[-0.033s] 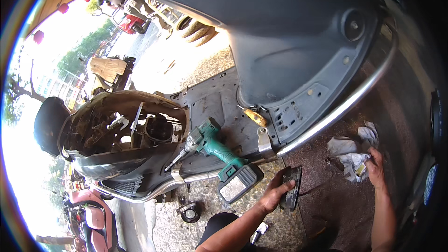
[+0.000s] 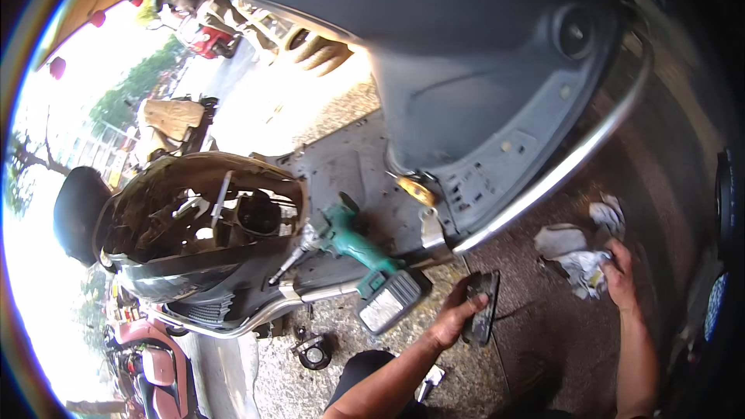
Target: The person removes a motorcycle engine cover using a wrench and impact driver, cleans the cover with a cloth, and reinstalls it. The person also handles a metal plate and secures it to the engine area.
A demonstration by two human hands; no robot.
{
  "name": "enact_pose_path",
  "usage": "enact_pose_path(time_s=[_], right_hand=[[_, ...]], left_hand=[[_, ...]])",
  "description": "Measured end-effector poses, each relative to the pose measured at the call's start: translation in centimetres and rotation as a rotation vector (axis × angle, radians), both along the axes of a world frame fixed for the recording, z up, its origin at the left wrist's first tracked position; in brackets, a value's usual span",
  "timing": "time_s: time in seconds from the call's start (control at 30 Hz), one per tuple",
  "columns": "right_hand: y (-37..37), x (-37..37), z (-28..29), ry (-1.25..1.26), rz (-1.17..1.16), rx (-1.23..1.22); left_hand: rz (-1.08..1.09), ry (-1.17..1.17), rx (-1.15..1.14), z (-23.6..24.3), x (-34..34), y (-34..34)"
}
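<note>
My left hand [image 2: 459, 314] is closed around a dark, flat, rectangular part [image 2: 484, 309] with a grimy surface. It is held low beside the scooter's chrome side rail. To the right, my right hand [image 2: 618, 273] grips a crumpled, stained white rag [image 2: 582, 270]; the fingertips are partly hidden by the cloth. A green cordless impact wrench [image 2: 358, 247] lies on the scooter's grey footboard [image 2: 341, 167], its battery hanging over the edge towards my left hand. Behind it on the same footboard rests a yellow-handled screwdriver [image 2: 417, 190].
The scooter's seat-area body [image 2: 167, 271] is open, exposing inner parts. A chrome rail [image 2: 559, 178] runs along its near side. On the ground lies a small dark round part [image 2: 314, 353]. A pink scooter [image 2: 159, 365], stacked tyres [image 2: 318, 54] and a person [image 2: 217, 12] stand farther off.
The whole view has shifted slightly, so the scooter and tools appear a little farther left. Both hands keep their holds.
</note>
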State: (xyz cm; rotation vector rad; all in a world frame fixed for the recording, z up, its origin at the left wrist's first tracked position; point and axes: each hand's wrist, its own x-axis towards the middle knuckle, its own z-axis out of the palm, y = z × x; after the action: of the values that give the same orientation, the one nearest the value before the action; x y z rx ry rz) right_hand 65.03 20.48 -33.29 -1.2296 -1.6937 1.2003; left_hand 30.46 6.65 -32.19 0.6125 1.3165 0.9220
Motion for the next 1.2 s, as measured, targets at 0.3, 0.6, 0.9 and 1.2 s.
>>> enact_pose_path(time_s=[0.3,0.6,0.9,1.2], right_hand=[[-0.3,3.3,5.2,-0.286,-0.457,0.333],[-7.0,4.4,11.9,0.116,-0.367,0.116],[-10.0,-14.6,8.9,0.065,0.042,0.55],[-9.2,-16.6,7.5,0.156,-0.107,0.511]], left_hand=[[0.008,-0.296,0.13,2.9,-0.6,1.7],[0.022,-0.326,0.119,2.6,-0.4,0.6],[0.046,-0.431,0.175,4.6,3.3,-0.8],[0.082,-0.553,0.152,6.1,3.5,-2.1]])
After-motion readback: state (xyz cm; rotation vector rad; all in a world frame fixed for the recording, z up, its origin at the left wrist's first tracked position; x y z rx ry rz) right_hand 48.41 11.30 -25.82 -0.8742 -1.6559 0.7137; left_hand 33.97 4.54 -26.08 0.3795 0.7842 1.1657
